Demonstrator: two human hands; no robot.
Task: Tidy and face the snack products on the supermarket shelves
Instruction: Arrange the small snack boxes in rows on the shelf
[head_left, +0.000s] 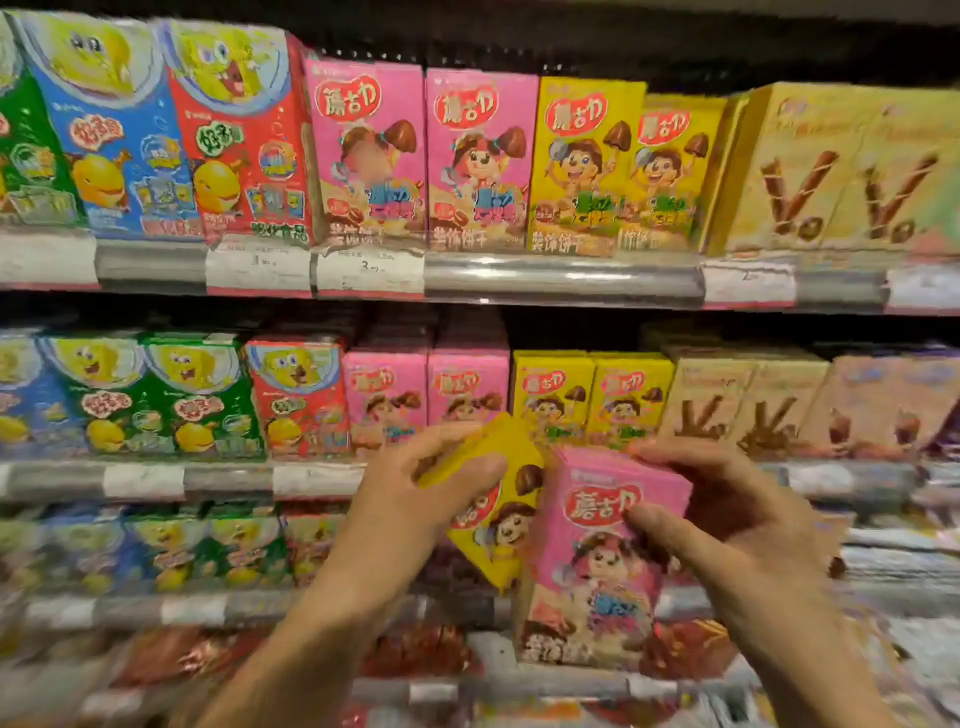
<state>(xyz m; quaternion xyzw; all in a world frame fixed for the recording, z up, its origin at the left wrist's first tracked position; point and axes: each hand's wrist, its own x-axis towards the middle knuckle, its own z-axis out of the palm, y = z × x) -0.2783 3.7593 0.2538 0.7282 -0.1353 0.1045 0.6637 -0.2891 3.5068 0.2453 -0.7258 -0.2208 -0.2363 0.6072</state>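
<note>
My left hand (415, 488) grips a yellow biscuit box (498, 519), tilted with its top leaning left, in front of the second shelf. Beside it my right hand (727, 514) holds an upright pink biscuit box (597, 561) by its top right corner, thumb on the front face. The two boxes touch at their near edges. On the second shelf behind them stand matching pink boxes (426, 395) and yellow boxes (592, 395). The top shelf carries the same pink boxes (421, 156) and yellow boxes (623, 166), facing forward.
Blue, green and red cartoon snack boxes (171, 395) fill the left of each shelf. Beige chocolate-stick boxes (841, 166) stand at the right. Price-tag rails (561, 280) run along each shelf edge. Lower shelves hold blurred bags and packets (426, 649).
</note>
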